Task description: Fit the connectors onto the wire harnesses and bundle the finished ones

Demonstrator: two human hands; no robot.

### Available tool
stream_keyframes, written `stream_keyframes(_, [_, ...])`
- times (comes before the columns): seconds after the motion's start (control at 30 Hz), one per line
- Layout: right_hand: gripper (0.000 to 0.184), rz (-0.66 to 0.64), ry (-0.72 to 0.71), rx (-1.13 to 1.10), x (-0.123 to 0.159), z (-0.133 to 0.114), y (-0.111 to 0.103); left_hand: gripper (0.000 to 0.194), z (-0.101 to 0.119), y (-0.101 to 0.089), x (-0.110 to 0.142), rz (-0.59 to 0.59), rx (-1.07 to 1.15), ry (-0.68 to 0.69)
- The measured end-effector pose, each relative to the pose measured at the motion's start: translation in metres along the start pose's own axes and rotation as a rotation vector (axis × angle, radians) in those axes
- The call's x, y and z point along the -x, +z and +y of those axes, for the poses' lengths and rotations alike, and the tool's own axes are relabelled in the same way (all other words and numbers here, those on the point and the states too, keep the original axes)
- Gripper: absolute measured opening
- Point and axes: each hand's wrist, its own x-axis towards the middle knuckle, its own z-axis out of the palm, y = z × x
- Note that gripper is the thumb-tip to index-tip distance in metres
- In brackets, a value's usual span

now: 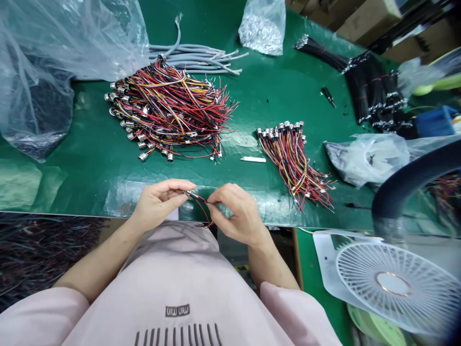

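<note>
Near the table's front edge, my left hand (160, 202) is closed on one end of a wire harness (196, 196) with thin red, black and yellow wires. The harness end inside those fingers is mostly hidden. My right hand (236, 211) pinches the wires a short way to the right, and a red strand hangs below between the hands. Beyond them lies a large pile of wire harnesses (173, 110) with round metal connectors on the left. A smaller bundle of similar harnesses (293, 163) is to the right, with a white pen-like stick (253, 159) between the two groups.
Grey cables (201, 60) and a bag of small metallic parts (262, 29) lie at the back. Black cable bundles (370, 86) and a plastic bag (367, 156) are on the right. A white fan (392, 283) stands at lower right; large plastic bags (72, 38) fill the upper left.
</note>
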Motion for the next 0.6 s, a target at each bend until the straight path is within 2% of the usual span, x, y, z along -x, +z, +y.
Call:
stream_keyframes(0.23, [0.016,-0.014,0.015,-0.103,-0.0011,0.0001,0.0084,0.011,-0.0008,-0.0005,-0.0003,0.001,0.007,0.013])
stream_keyframes(0.43, [0.020,0.000,-0.058,-0.102,-0.0007,-0.0005,0.0066,0.021,0.0013,-0.0005,0.0000,-0.015,-0.026,-0.076])
stream_keyframes(0.6, [0.024,0.014,-0.010,-0.150,-0.0006,0.0064,0.0081,0.018,0.0021,-0.0031,0.0009,-0.048,-0.052,-0.068])
